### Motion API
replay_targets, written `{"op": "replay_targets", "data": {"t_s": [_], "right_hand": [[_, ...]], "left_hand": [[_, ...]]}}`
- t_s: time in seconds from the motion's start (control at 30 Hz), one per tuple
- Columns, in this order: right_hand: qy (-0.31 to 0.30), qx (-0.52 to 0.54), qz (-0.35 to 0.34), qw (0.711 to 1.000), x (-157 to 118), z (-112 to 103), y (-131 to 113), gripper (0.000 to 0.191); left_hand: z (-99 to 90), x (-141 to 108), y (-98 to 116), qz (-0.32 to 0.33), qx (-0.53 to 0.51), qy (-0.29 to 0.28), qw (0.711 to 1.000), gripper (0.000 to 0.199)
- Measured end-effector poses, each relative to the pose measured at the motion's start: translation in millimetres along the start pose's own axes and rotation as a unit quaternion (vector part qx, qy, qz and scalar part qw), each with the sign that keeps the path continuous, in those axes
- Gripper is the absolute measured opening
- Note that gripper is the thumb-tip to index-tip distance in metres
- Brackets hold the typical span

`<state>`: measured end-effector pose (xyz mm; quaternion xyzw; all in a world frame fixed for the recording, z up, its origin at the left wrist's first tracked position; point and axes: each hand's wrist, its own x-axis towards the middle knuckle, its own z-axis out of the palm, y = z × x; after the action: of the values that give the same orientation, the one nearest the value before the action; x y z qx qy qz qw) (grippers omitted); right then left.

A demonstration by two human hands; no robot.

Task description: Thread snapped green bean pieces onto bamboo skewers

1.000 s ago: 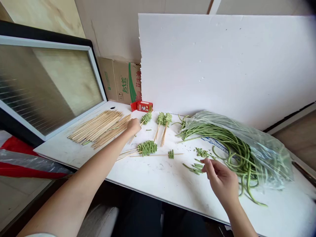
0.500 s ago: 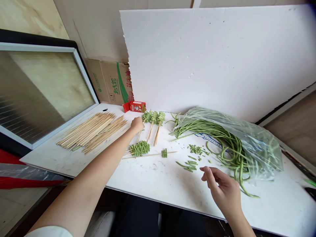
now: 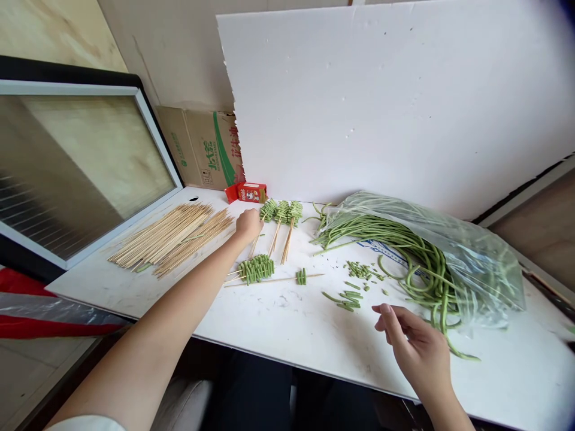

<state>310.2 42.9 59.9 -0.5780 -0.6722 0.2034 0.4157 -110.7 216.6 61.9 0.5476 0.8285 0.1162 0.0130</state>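
Note:
My left hand (image 3: 249, 225) is closed beside the leftmost of three upper bundles of skewered bean pieces (image 3: 268, 210); what its fingers hold is hidden. Nearer the front lies another skewered bundle (image 3: 257, 269), and beside it one skewer with a few pieces (image 3: 300, 276). My right hand (image 3: 417, 347) hovers over the table's front right, fingers curled and thumb near the index finger, nothing visible in it. Cut bean lengths (image 3: 348, 300) and small bean bits (image 3: 359, 270) lie to its upper left.
Bare bamboo skewers (image 3: 162, 236) are spread at the left. Long beans (image 3: 386, 232) spill from a clear plastic bag (image 3: 485, 263) at the right. A red box (image 3: 252, 193) and a cardboard carton (image 3: 202, 149) stand behind; a white board (image 3: 381, 102) leans at the back.
The view has shifted slightly. My right hand has moved a little to the right, while my left hand stays beside the upper bundles.

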Motion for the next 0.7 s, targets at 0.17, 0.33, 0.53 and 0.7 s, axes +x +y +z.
{"op": "replay_targets", "data": {"t_s": [0.17, 0.33, 0.53, 0.7], "right_hand": [[-0.002, -0.004, 0.008, 1.0, 0, -1, 4, 0.051], [0.004, -0.012, 0.002, 1.0, 2, -1, 8, 0.053], [0.002, -0.014, -0.003, 1.0, 2, 1, 9, 0.054], [-0.003, -0.013, -0.005, 1.0, 3, 2, 11, 0.054]], "left_hand": [[1.9, -5, 4, 0.011, -0.003, 0.015, 1.0, 0.029], [7.8, -9, 6, 0.002, 0.005, 0.023, 1.0, 0.033], [11.7, -8, 13, 0.0, 0.014, 0.024, 1.0, 0.034], [8.9, -9, 20, 0.005, 0.022, 0.019, 1.0, 0.035]]}}
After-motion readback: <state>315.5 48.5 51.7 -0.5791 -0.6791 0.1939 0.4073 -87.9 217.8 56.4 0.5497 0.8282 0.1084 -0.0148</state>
